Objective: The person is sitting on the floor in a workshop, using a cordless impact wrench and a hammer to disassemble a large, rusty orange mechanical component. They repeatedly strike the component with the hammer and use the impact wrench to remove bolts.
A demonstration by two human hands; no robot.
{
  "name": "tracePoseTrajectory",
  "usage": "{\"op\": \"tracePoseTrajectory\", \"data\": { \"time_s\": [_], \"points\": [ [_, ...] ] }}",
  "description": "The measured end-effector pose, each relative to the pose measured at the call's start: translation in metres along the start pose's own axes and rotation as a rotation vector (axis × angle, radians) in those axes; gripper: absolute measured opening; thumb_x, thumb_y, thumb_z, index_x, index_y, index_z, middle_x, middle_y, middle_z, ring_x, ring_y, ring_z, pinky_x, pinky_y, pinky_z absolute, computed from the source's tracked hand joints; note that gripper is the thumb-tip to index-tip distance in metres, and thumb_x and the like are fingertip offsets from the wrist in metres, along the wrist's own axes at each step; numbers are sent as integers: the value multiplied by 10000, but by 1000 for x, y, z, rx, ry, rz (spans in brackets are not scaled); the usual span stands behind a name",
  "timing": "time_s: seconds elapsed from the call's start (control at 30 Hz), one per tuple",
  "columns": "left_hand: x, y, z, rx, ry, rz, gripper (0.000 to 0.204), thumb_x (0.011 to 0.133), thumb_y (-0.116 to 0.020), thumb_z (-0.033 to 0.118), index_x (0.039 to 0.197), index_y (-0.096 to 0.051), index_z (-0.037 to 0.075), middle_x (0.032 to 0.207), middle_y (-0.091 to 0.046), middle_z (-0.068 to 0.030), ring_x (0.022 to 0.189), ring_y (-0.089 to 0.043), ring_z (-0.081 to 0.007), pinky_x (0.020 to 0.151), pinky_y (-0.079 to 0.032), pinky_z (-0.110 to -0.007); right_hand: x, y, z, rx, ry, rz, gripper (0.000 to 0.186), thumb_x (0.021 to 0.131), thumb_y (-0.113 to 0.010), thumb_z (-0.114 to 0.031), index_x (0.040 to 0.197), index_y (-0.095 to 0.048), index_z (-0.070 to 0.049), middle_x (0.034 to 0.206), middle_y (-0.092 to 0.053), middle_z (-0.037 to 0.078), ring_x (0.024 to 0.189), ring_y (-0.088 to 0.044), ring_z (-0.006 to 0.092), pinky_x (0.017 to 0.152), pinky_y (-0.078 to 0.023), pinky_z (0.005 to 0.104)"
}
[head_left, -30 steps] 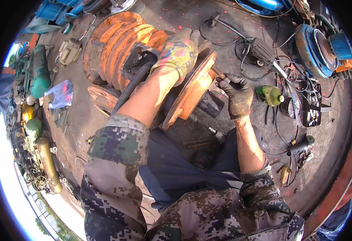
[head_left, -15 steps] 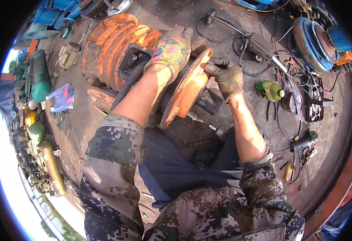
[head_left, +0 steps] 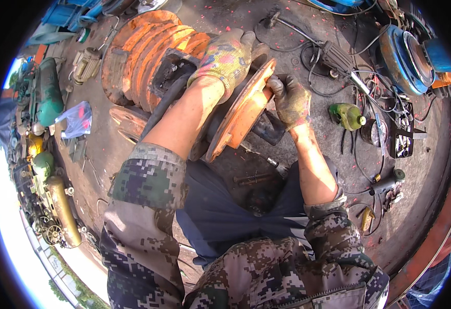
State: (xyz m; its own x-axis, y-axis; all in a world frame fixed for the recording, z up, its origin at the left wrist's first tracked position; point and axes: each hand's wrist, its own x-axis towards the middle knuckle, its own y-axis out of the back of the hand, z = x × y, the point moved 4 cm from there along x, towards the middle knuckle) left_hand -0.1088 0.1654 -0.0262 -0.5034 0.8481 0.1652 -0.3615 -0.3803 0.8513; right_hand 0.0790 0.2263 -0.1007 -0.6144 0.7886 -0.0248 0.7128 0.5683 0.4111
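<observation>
My left hand (head_left: 226,57), in a stained yellow patterned work glove, lies across the dark round body behind an orange flange (head_left: 243,110). Its fingers stretch out over the far side; their tips are partly hidden. On the flange's right side, my right hand (head_left: 293,103) in a similar dirty glove has its fingers curled close to the face. Anything small inside those fingers is hidden. A black square block (head_left: 268,127) juts out below the right hand. To the left lies an orange ribbed metal housing (head_left: 153,56) with a black box opening (head_left: 173,74).
A power tool (head_left: 336,57) with cables lies on the floor at far right, near a green bottle (head_left: 346,116) and a metal tray of sockets (head_left: 403,139). Blue flanged parts (head_left: 403,59) stand beyond. A small motor (head_left: 87,65) and a plastic bag (head_left: 77,120) are at left.
My right hand has shifted slightly, its fingers now drawn in and more upright beside the flange. My left hand stays on the round body as the view shifts a little.
</observation>
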Motion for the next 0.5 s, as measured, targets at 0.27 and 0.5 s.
{"op": "tracePoseTrajectory", "data": {
  "time_s": [0.27, 0.5],
  "points": [
    [-10, 11, 39, -58, 185, -71, 474, 1081, -465, 414, 1264, -653, 19, 1277, -659, -243, 1217, -606, -417, 1032, -457, -465, 10, 7, 22, 32, 0, 39, 478, 1013, -668, -477, 1084, -730, -8, 887, -773, 138, 808, -742, 226, 738, -563, 386],
    [-7, -1, 19, -79, 232, 9, 489, 1077, -470, 420, 1279, -652, 13, 1305, -652, -244, 1252, -593, -415, 1054, -454, -462, 4, 6, 23, 451, -111, -71, 235, 935, -788, -115, 1118, -709, 10, 870, -749, 56, 760, -671, 114, 687, -547, 282]
  ]
}}
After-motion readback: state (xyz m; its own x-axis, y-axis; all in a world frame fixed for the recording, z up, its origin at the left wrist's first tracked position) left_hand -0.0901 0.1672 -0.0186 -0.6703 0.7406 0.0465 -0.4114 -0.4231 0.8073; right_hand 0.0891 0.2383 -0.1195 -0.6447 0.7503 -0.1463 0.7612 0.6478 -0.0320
